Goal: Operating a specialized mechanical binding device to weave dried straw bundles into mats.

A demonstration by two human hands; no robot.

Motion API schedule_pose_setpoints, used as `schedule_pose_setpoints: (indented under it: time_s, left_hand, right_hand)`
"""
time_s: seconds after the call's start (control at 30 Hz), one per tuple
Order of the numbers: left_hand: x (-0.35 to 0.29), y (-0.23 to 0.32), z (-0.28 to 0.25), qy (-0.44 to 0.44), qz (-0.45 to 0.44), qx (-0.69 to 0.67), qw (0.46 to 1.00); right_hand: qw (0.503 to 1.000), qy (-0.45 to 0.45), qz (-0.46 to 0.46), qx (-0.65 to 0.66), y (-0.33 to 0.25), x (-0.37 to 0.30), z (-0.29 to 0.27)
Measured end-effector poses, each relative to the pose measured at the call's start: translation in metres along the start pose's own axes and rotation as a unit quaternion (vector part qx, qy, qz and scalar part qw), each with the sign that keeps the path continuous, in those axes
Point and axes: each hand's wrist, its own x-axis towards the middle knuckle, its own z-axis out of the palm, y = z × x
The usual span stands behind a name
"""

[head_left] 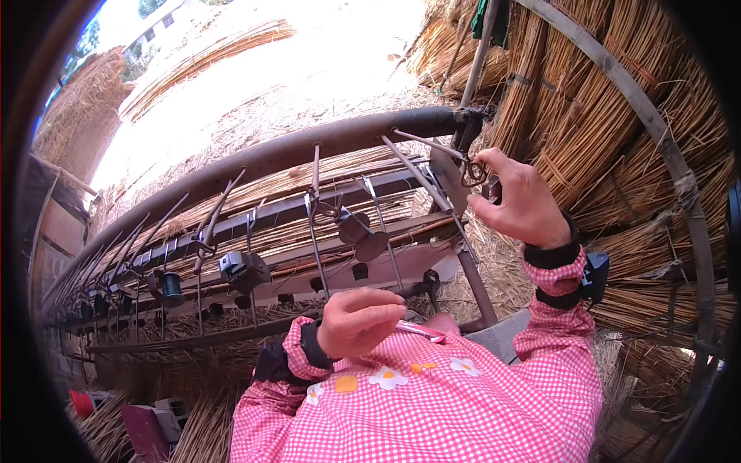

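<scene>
My right hand [525, 202] is raised at the frame's right end, thumb and index finger apart and curved. Between and just left of these fingertips hangs a twisted metal loop [474, 171] at the end of a thin rod; the index fingertip seems to touch it. My left hand [359, 320] is held before my chest, its fingers bent and pressed together; whether something thin is in them I cannot make out. Just past its fingertips a slim pink and white thing [421, 332] lies against my checked smock. The long metal frame [285, 150] carries rods, hooks and dark spools [171, 287].
Bundled straw or reed stalks [602, 100] stand at the right behind a curved pole [656, 123]. Loose straw [502, 266] covers the ground there. A grey block-like weight [244, 270] hangs on the frame. A dark red panel [144, 432] stands at lower left.
</scene>
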Motion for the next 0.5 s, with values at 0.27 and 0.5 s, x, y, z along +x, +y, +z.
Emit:
schedule_pose_setpoints:
  time_s: [0.27, 0.5]
  left_hand:
    - [0.045, 0.129, -0.069, 0.019, 0.254, -0.305, 0.918]
    - [0.019, 0.182, -0.034, 0.225, 0.056, -0.335, 0.913]
  right_hand:
    - [0.938, 0.288, -0.168, -0.091, -0.032, -0.022, 0.016]
    - [0.774, 0.064, -0.467, 0.422, -0.136, -0.018, 0.105]
